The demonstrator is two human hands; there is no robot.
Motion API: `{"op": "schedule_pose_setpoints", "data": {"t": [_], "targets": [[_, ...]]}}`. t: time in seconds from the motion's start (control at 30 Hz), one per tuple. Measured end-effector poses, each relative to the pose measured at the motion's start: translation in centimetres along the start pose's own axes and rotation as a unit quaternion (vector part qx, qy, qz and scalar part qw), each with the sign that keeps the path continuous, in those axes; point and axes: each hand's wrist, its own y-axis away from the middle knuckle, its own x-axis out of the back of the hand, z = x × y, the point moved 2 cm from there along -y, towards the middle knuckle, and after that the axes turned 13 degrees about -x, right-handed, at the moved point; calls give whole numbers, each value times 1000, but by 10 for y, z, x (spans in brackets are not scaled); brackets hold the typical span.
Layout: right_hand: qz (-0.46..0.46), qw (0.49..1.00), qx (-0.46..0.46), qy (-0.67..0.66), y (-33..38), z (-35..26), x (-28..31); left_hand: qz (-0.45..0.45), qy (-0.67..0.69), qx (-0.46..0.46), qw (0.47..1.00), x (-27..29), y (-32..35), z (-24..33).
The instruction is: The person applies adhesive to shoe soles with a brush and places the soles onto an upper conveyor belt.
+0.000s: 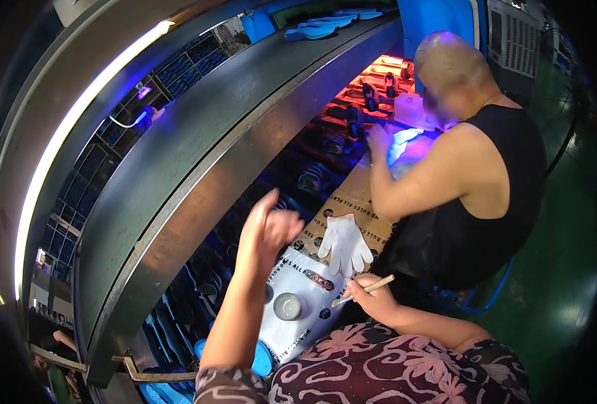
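My right hand (374, 297) is closed around a thin brush (382, 282) with a pale wooden handle, its tip pointing left over a white printed sheet (275, 330). My left hand (271, 227) is raised above the far left edge of that sheet. Its fingers are slightly blurred, with one digit pointing up apart from the others, and nothing shows in it. A small round cup (287, 307) with whitish contents stands on the sheet between my forearms. Just beyond my right hand lies a white knitted glove (344, 245). A blue sole-shaped piece (263, 358) sits by my left forearm.
A co-worker (460, 175) in a black sleeveless top sits at the right, hands near a blue-lit piece (403, 143). Dark shoes (312, 178) line the conveyor toward a red-glowing tunnel (386, 71). A long metal ledge (224, 145) curves along the left, carrying blue soles (322, 27).
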Motion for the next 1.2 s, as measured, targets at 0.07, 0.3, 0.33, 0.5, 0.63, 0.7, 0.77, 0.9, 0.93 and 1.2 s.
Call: {"op": "schedule_pose_setpoints", "data": {"t": [0.07, 0.3, 0.33, 0.5, 0.63, 0.7, 0.77, 0.9, 0.93, 1.2], "targets": [[-14, 1000, -15, 18, 2, 10, -10, 66, -161, 50, 983, 69, 79, 0], [-110, 989, -98, -18, 2, 10, -55, 281, -741, 59, 607, 222, 372, 34], [-118, 988, -96, -11, 1, 10, -63, 285, -747, 134, 586, 222, 395, 31], [-158, 984, -79, 20, 10, -4, -85, 368, -431, 354, 744, 230, 447, -6], [-161, 980, -111, 31, 19, -4, -94, 413, -327, 197, 827, 275, 482, -39], [-155, 980, -120, 20, 23, 2, -94, 393, -266, 339, 812, 237, 453, 2], [-137, 982, -126, 17, 29, 7, -96, 452, -71, 171, 873, 219, 450, 3], [-132, 983, -106, 66, 28, 11, -91, 506, 156, 54, 847, 191, 419, 1], [-104, 987, -119, 8, 26, 14, -91, 466, 145, 44, 872, 178, 402, 2], [-182, 981, -67, -7, 17, -33, -105, 393, -235, 28, 888, 115, 330, -3]]}}
